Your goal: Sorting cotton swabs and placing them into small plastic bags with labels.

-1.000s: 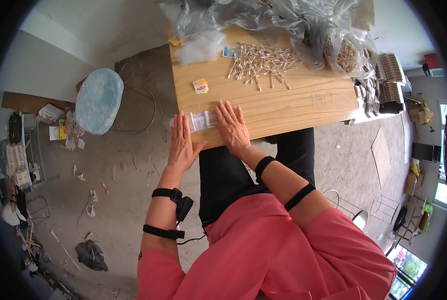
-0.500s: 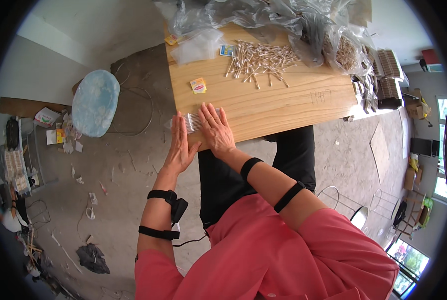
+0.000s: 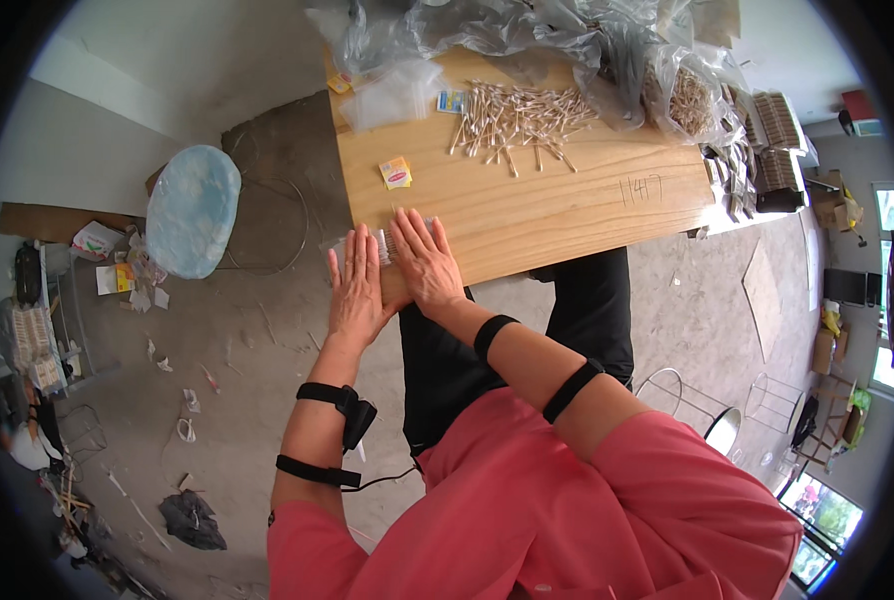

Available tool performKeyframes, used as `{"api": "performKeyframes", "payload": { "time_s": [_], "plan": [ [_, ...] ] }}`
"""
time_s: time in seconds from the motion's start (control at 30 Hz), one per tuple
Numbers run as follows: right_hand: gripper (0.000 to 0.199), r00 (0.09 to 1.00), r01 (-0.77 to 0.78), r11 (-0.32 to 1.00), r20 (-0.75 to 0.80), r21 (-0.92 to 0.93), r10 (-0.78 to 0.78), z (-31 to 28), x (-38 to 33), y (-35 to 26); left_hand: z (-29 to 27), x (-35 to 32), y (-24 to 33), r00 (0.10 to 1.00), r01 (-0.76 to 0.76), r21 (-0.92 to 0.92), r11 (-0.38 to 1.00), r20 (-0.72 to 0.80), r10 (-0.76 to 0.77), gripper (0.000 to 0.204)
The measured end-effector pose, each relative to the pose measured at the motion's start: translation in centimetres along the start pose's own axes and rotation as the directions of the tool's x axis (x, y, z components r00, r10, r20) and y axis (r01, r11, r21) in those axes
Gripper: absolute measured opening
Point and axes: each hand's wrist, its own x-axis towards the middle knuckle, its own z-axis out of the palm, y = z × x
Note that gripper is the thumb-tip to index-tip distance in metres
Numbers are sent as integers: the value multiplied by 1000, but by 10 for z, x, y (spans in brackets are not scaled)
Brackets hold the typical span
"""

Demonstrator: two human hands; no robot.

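Observation:
A clear plastic packet of cotton swabs [image 3: 383,246] lies flat at the near left corner of the wooden table [image 3: 537,215]. My left hand [image 3: 358,290] rests flat over the packet's left part, fingers stretched out. Over its right part lies my right hand [image 3: 428,268], also flat with straight fingers. Most of the packet is hidden beneath them; a strip of white swabs shows between. Beyond my hands is a small yellow and white card [image 3: 396,173]. Farther back, a loose heap of cotton swabs [image 3: 522,120] spreads beside a stack of clear empty bags [image 3: 397,97].
Grey plastic sheeting [image 3: 487,35] covers the table's far edge. A plastic bag full of swabs [image 3: 692,105] sits at the far right, near stacked bundles [image 3: 777,125]. Left of the table stands a stool with a pale blue cover [image 3: 195,212]. Scraps litter the floor.
My left hand has shifted from the packet's near left edge onto its top, its fingers now flatter. My right hand has moved slightly left and still lies on the packet.

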Motion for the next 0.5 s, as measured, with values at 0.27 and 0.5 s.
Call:
{"api": "performKeyframes", "payload": {
  "time_s": [0.27, 0.5],
  "plan": [
    [43, 930, 26, 800, -308, 599, 201, -11, 5, 24, 5, 9, -36, 876, 202, -94, 975, -428, -223, 72],
    [37, 890, -29, 609, -256, 793, 377, -2, 25, 12, 32, 25, -58, 700, 255, -929, 268, -14, -714, 42]
  ]
}}
